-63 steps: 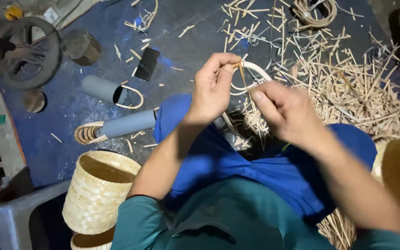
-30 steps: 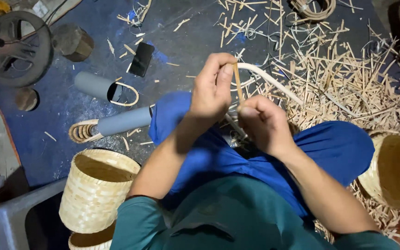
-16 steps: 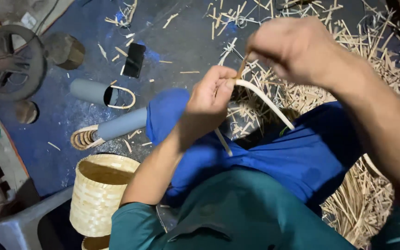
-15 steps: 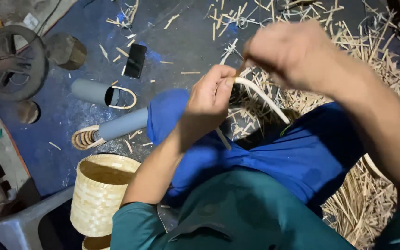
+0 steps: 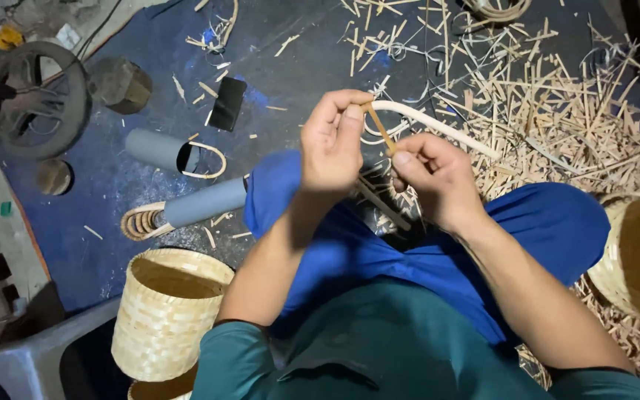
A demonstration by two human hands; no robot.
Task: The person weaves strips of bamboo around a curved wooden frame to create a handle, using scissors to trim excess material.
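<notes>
My left hand (image 5: 332, 141) pinches the end of a pale curved cane strip (image 5: 438, 124) that arcs off to the right. My right hand (image 5: 438, 178) sits just right of it, its fingers closed on a thin brown splint (image 5: 381, 130) that runs up to the left thumb. Both hands are held above my lap, over blue trousers (image 5: 550, 222) and a teal shirt (image 5: 379, 348). Another thin splint (image 5: 383, 207) slants down below the hands.
A woven bamboo basket (image 5: 168, 315) stands at lower left, another basket (image 5: 638, 255) at the right edge. Two grey tubes (image 5: 158, 150) (image 5: 205, 202) with cane coils lie on the blue mat (image 5: 112, 192). Cut splints (image 5: 557, 111) litter the floor at upper right. A dark wheel (image 5: 38, 96) lies upper left.
My right hand has come down from high up and far out to meet the left hand again, gripping the thin splint. The left hand stays on the cane strip's end.
</notes>
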